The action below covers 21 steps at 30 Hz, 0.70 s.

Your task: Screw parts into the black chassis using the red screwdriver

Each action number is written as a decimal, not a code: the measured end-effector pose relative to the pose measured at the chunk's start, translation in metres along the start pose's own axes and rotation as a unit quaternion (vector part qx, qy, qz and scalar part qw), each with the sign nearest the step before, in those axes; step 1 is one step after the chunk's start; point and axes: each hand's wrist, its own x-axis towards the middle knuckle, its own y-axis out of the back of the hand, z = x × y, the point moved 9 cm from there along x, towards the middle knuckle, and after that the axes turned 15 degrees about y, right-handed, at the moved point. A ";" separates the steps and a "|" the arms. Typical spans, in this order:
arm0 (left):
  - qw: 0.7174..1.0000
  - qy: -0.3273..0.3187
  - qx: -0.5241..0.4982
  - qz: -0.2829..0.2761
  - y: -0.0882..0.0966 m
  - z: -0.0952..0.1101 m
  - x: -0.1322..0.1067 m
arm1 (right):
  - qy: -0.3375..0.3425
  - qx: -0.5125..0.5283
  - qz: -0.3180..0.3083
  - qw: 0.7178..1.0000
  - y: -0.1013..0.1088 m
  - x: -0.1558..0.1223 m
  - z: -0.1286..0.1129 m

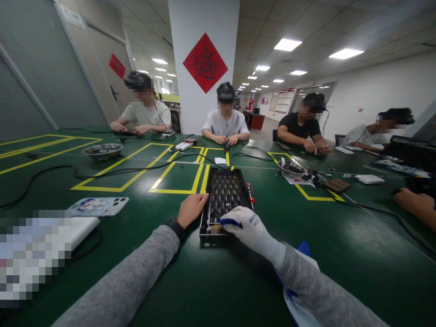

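Note:
A black keyboard frame (225, 190) with rows of small sockets lies on the green table in front of me. My bare left hand (191, 209) rests curled against its left edge and holds it. My right hand (248, 225), in a white glove, is closed on a thin blue tool (230, 222) whose tip lies over the near end of the frame. A red-handled screwdriver (250, 190) lies along the frame's right edge.
A phone (98, 205) and a white box (80, 227) lie at my left. Black cables (112, 171) cross the yellow-taped table. Metal bowls (102, 150) (289, 168) stand farther off. Several people sit opposite; another person's hand (417, 204) rests at right.

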 end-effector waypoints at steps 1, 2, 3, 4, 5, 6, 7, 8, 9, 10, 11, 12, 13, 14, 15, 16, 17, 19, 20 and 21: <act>1.000 0.001 0.001 0.000 0.000 0.000 0.000 | 0.000 -0.001 0.000 1.000 0.000 0.000 0.000; 1.000 0.002 0.002 0.002 0.000 -0.001 0.000 | 0.003 -0.001 -0.005 1.000 -0.001 0.000 -0.001; 1.000 0.003 0.003 0.004 0.000 -0.001 0.000 | 0.006 0.000 -0.010 1.000 -0.002 0.000 -0.002; 1.000 0.003 0.002 0.005 0.000 -0.001 0.000 | 0.010 0.002 -0.016 1.000 -0.002 0.000 -0.004; 1.000 0.002 0.001 0.005 0.000 -0.001 0.000 | 0.011 0.004 -0.019 1.000 -0.002 0.001 -0.005; 1.000 0.000 -0.001 0.006 0.000 -0.001 0.001 | 0.010 0.006 -0.021 1.000 -0.002 0.001 -0.005; 1.000 -0.001 -0.003 0.006 0.000 -0.001 0.001 | 0.009 0.009 -0.021 1.000 -0.001 0.001 -0.006; 1.000 -0.002 -0.005 0.005 0.000 -0.001 0.001 | 0.008 0.012 -0.021 1.000 0.000 0.002 -0.006; 1.000 -0.003 -0.005 0.003 -0.001 -0.001 0.001 | 0.007 0.013 -0.021 1.000 0.000 0.002 -0.006; 1.000 -0.002 -0.004 0.002 -0.001 -0.002 0.001 | 0.008 0.014 -0.022 1.000 0.000 0.002 -0.007; 1.000 -0.001 -0.003 0.000 -0.001 -0.002 0.001 | 0.010 0.012 -0.024 1.000 0.000 0.002 -0.007; 1.000 0.000 -0.002 0.000 -0.001 -0.002 0.001 | 0.012 0.010 -0.027 1.000 0.000 0.003 -0.007; 1.000 0.000 -0.002 0.000 -0.001 -0.002 0.001 | 0.015 0.007 -0.029 0.999 -0.001 0.003 -0.007; 1.000 -0.001 -0.002 0.000 -0.001 -0.002 0.001 | 0.018 0.005 -0.031 0.999 -0.002 0.002 -0.007; 1.000 -0.002 -0.003 0.001 -0.001 -0.002 0.001 | 0.019 0.003 -0.032 0.999 -0.002 0.002 -0.007; 1.000 -0.003 -0.003 0.002 -0.001 -0.001 0.001 | 0.018 0.002 -0.030 0.999 -0.003 0.002 -0.006; 1.000 -0.004 -0.003 0.002 -0.001 -0.001 0.001 | 0.014 -0.001 -0.023 1.000 -0.002 0.001 -0.005; 1.000 -0.005 -0.002 0.002 -0.001 -0.001 0.000 | 0.003 -0.007 -0.007 1.000 -0.001 0.000 -0.002; 1.000 -0.004 -0.001 0.002 -0.001 -0.001 0.000 | -0.001 -0.009 -0.002 1.000 -0.001 0.000 -0.001; 1.000 -0.003 0.000 0.002 -0.001 -0.001 0.000 | -0.001 -0.010 0.000 1.000 -0.001 0.000 -0.001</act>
